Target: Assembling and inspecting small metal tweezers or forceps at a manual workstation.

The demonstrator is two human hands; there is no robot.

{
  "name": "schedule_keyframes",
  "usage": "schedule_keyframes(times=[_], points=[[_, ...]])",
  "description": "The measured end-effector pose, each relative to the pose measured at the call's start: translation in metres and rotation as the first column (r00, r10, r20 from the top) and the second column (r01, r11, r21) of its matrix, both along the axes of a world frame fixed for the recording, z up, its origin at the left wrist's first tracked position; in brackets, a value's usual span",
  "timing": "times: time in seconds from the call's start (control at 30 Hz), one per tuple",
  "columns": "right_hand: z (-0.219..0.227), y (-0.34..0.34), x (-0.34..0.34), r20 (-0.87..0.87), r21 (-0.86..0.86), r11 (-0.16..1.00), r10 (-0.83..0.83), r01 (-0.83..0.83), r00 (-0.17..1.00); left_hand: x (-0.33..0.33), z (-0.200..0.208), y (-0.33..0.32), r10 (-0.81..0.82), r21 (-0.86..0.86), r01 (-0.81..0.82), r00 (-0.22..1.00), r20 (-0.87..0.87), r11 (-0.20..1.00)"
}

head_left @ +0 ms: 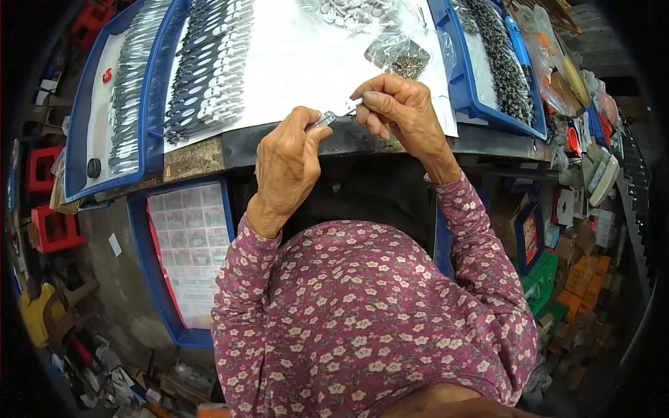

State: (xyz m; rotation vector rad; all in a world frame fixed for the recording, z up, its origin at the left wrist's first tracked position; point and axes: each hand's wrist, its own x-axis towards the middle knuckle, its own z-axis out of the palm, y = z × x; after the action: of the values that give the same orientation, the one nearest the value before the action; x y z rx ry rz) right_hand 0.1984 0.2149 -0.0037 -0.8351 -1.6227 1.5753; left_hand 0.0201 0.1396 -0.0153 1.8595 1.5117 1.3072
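Over the front edge of the bench, my left hand (287, 159) pinches a small shiny silver piece (325, 119) between thumb and fingertips. My right hand (410, 115) is closed, thumb against fingers, on a small white piece (351, 106) that reaches toward the silver one. The two pieces meet or nearly meet; I cannot tell whether they are joined. Left of my hands, rows of black and white flat parts with oval holes (209, 70) lie on the white sheet (293, 52). Beyond my right hand sits a clear bag of tiny brass-coloured parts (408, 64).
A blue tray (152, 104) of slim grey parts stands at the left, another blue tray (481, 104) of dark small parts at the right. White plastic pieces (359, 12) are heaped at the back. Below the bench are a blue crate (143, 261) and red stools (56, 230).
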Motion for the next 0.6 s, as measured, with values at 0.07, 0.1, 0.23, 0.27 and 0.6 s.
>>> schedule_keyframes(times=[0.07, 0.1, 0.23, 0.27, 0.6], points=[[-0.004, -0.001, 0.001, -0.038, 0.007, 1.000, -0.001, 0.001, 0.999, 0.000, -0.001, 0.000, 0.006, -0.028, -0.005, 1.000, 0.026, 1.000], [-0.005, -0.002, 0.001, -0.037, 0.005, 1.000, 0.000, 0.001, 0.999, 0.000, -0.002, -0.001, 0.006, -0.030, -0.005, 1.000, 0.027, 1.000], [-0.010, -0.006, 0.001, -0.067, -0.060, 0.998, -0.024, 0.020, 0.997, 0.000, -0.003, -0.001, -0.010, -0.064, 0.012, 0.999, 0.033, 0.998], [-0.011, -0.007, 0.001, -0.080, -0.084, 0.996, -0.024, 0.017, 0.996, -0.001, -0.004, -0.002, -0.016, -0.077, 0.019, 0.999, 0.033, 0.997], [-0.022, -0.022, -0.004, -0.056, -0.096, 0.993, -0.074, 0.068, 0.996, 0.000, -0.015, -0.007, -0.002, -0.025, -0.001, 0.997, -0.083, 1.000]])
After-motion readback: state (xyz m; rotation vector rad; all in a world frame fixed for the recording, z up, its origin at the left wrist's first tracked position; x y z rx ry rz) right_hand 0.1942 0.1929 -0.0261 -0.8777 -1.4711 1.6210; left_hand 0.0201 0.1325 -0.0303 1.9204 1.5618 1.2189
